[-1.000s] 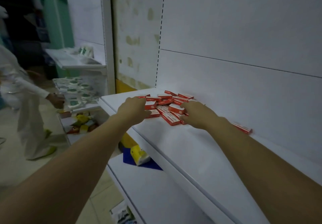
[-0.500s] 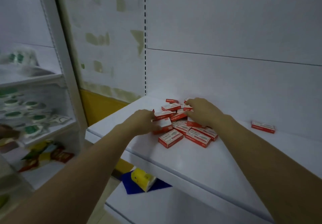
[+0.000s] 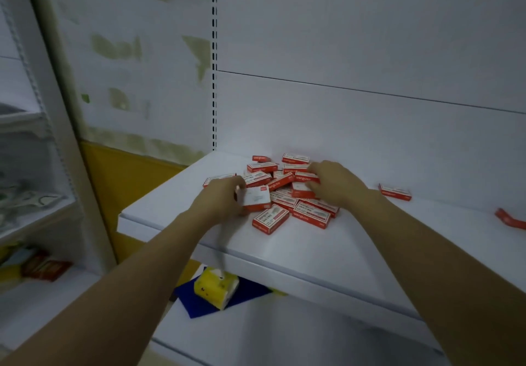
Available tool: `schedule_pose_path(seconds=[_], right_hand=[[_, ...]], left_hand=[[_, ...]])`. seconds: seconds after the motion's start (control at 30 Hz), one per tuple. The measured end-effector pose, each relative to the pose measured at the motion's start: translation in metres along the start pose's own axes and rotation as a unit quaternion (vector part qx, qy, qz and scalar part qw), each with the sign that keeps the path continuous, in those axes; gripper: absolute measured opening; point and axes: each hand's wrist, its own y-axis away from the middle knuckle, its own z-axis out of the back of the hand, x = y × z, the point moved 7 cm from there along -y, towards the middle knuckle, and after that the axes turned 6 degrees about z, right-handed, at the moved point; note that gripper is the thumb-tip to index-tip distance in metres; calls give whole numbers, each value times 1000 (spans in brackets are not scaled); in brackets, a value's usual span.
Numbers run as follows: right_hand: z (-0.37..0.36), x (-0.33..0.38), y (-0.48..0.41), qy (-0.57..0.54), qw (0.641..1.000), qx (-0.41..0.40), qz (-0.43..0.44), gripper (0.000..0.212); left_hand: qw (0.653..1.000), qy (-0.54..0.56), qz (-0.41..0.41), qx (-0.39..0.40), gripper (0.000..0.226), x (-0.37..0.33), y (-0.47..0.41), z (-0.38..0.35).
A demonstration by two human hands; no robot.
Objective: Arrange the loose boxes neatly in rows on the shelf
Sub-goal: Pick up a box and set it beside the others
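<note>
Two shelves, one task barely begun: on the lower shelf a yellow pack lies on a blue sheet; on the white shelf above it, the left hand grips a white-faced box, fingers curled round its near end, at the left edge of the heap of red boxes; the right hand lies on that heap, fingers bent over the top boxes, though whether it pinches one cannot be told; no row is formed yet. Farther right a stray box lies near the back panel; a second stray box sits at the frame's edge. The heap is loose and overlapping; a tug from its middle could well slide the nearest box toward the front lip and off.
</note>
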Motion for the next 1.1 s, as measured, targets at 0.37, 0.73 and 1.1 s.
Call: schedule_pose_path(seconds=[0.37,0.73,1.1], right_hand=[[21,-47,45,30,998,9,-53,41],[53,-147,141,58,979,-4,-193,45],[103,-207,346,97,888,-25,-448,46]], left_hand=[[989,43,-135,-37,45,-89,-7,11],[959,85,-269,-2,47,-213,-10,-34],[861,170,-459,135,47,-373,66,-109]])
